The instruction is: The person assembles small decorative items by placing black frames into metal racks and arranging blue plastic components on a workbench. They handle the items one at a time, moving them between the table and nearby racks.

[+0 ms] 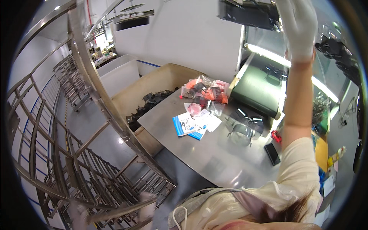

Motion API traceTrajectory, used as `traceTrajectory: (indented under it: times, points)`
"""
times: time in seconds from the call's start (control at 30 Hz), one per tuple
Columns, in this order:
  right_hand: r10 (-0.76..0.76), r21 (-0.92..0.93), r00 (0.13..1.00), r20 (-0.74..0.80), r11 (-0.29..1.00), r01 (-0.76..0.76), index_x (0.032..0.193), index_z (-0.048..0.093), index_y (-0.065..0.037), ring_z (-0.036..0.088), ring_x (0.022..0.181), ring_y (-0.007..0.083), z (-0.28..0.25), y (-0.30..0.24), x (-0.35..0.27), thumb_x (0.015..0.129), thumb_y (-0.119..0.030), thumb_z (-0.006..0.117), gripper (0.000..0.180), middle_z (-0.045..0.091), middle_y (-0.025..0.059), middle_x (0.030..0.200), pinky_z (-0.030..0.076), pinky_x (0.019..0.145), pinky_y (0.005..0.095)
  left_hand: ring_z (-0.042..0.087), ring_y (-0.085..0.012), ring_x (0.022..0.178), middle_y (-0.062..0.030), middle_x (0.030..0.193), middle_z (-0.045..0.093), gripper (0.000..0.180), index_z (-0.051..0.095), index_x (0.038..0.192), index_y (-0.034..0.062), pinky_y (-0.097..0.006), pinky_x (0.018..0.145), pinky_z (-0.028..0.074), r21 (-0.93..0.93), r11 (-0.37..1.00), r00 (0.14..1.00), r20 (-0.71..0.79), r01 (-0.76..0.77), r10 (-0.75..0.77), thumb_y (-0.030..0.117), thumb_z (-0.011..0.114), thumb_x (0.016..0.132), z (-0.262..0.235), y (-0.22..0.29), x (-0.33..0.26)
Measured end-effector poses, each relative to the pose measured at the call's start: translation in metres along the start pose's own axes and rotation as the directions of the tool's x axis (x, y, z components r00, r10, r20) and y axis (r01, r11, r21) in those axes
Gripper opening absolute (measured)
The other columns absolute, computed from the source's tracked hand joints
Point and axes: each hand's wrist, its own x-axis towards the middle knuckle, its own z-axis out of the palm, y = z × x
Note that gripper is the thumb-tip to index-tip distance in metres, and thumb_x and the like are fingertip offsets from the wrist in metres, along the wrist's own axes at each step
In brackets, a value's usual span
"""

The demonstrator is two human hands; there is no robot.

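Note:
My right hand (300, 30), in a white glove, is raised high at the top right. Its fingers stretch upward, apart, and their tips are cut off by the upper edge. Close beside it on the left is a dark overhead part (249, 14); whether the hand touches it cannot be told. More glossy black parts (337, 51) hang to the right of my wrist. At the lower left, a pale blurred shape (147, 207) beside a metal rail may be my left hand, but its fingers are smeared.
A metal table (214, 165) bears plastic bags with orange and dark contents (205, 92), blue-and-white cards (188, 124), a clear round part (241, 135), a phone (272, 154) and a dark green bin (258, 84). A beige tub (168, 73) holds black parts. Metal racks (76, 153) stand left.

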Motion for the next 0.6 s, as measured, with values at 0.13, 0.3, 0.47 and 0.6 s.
traceTrajectory:
  times: [0.13,0.3,0.47,0.6]
  points:
    - [-0.134,0.6,0.868,0.478,0.772,-0.211,0.088,0.072,-0.012,0.066,0.081,0.0266,-0.074,-0.108,-0.119,0.082,-0.018,0.075,0.009,0.069,0.0053,0.089,0.052,0.073,0.0379,0.049,-0.0132,0.062,-0.001,0.087,0.052,0.034,0.054,0.122,0.0015,-0.027,0.057,0.051,-0.322,0.891,0.938,0.236,0.32,-0.252,0.029,0.035,0.112,0.059,-0.115,-0.034]
    - [-0.137,0.229,0.187,0.973,0.441,-0.868,0.109,0.071,-0.008,0.071,0.087,0.0372,-0.107,-0.237,-0.256,0.092,-0.038,0.068,0.034,0.073,0.016,0.098,0.056,0.076,0.0446,0.051,-0.0167,0.084,-0.0087,0.106,0.057,0.048,0.057,0.122,0.0017,-0.031,0.078,0.049,-0.317,0.879,0.924,-0.016,0.357,-0.381,0.011,0.065,0.075,0.163,-0.303,-0.066]
    - [0.159,-0.342,-0.304,0.939,0.505,-0.792,0.091,0.073,-0.011,0.07,0.067,0.0388,-0.178,-0.253,-0.356,0.092,-0.046,0.066,0.036,0.069,0.0149,0.07,0.057,0.067,0.0482,0.062,-0.0279,0.11,-0.0119,0.111,0.066,0.029,0.06,0.106,0.0057,-0.051,0.107,0.048,-0.302,0.503,0.461,-0.203,0.81,-0.864,0.028,0.062,0.088,0.183,-0.388,-0.139]
    - [0.241,-0.434,-0.372,0.896,0.648,-0.626,0.083,0.071,-0.014,0.07,0.065,0.0344,-0.225,-0.222,-0.404,0.089,-0.049,0.067,0.036,0.07,0.0135,0.07,0.057,0.064,0.0468,0.067,-0.0328,0.104,-0.0254,0.124,0.067,0.048,0.058,0.131,-0.0046,-0.049,0.103,0.053,0.204,-0.393,-0.386,-0.076,0.896,-0.919,0.029,0.059,0.097,0.179,-0.395,-0.141]
